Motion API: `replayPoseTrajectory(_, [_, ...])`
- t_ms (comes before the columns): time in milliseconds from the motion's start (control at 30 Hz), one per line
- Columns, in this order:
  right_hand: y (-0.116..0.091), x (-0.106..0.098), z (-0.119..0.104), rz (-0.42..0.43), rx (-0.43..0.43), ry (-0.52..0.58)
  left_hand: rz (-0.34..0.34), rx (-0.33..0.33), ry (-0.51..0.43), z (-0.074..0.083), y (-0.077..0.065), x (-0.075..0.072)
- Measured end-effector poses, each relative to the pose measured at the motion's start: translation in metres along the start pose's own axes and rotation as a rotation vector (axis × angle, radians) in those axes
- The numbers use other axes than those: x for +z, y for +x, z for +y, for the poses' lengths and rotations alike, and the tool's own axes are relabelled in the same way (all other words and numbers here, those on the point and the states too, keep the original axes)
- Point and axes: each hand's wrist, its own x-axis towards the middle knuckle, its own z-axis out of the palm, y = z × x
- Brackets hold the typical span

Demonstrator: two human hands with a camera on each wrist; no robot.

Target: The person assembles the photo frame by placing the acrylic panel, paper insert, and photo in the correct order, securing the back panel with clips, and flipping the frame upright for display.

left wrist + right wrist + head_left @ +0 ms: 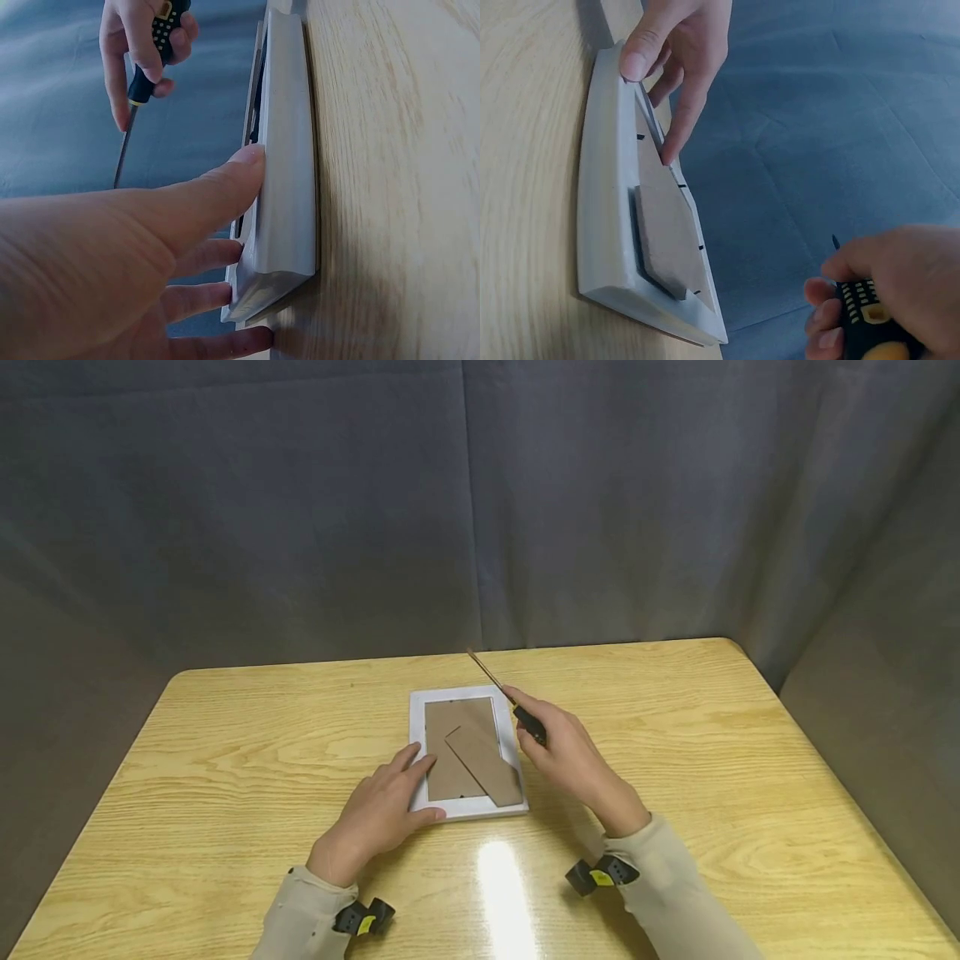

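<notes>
A white picture frame (417, 720) lies face down on the table, its brown backing board (442, 777) showing. A stand leg (480, 760) of the same brown board sits on the backing, and small dark tabs (682, 186) line the inner edge. My left hand (382, 806) rests on the frame's near left corner, thumb (244, 161) on the near edge and fingers spread along the left side. Above the frame's right side, my right hand (566, 752) grips a screwdriver (531, 723) by its black and yellow handle. The shaft points up and away, clear of the frame.
The wooden table (247, 760) extends around the frame, with a bright light reflection near its front. A dark grey curtain (300, 527) hangs behind and along both sides. Each wrist carries a small black camera (592, 875).
</notes>
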Motion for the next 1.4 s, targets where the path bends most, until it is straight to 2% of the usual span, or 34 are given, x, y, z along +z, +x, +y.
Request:
replayPoseTrajectory(133, [0.001, 0.004, 0.003, -0.003, -0.012, 0.006, 0.000, 0.003, -0.004, 0.000, 0.000, -0.001])
replayPoseTrajectory(367, [0.000, 0.007, 0.004, -0.010, 0.030, 0.015, -0.014, 0.011, -0.025, 0.001, 0.000, -0.002])
replayPoseTrajectory(567, [-0.001, 0.008, 0.005, -0.057, 0.051, 0.014, -0.027, 0.018, -0.036, 0.002, -0.001, -0.003])
replayPoseTrajectory(867, [-0.001, 0.008, 0.009, -0.073, 0.088, -0.016, -0.038, 0.020, -0.116, 0.007, 0.000, -0.001])
replayPoseTrajectory(1267, [-0.003, 0.007, 0.010, -0.110, 0.127, -0.116, -0.009, 0.033, -0.114, 0.009, 0.002, 0.001])
replayPoseTrajectory(1400, [-0.003, 0.006, 0.009, -0.130, 0.141, -0.106, -0.022, 0.043, -0.116, 0.010, 0.001, 0.002])
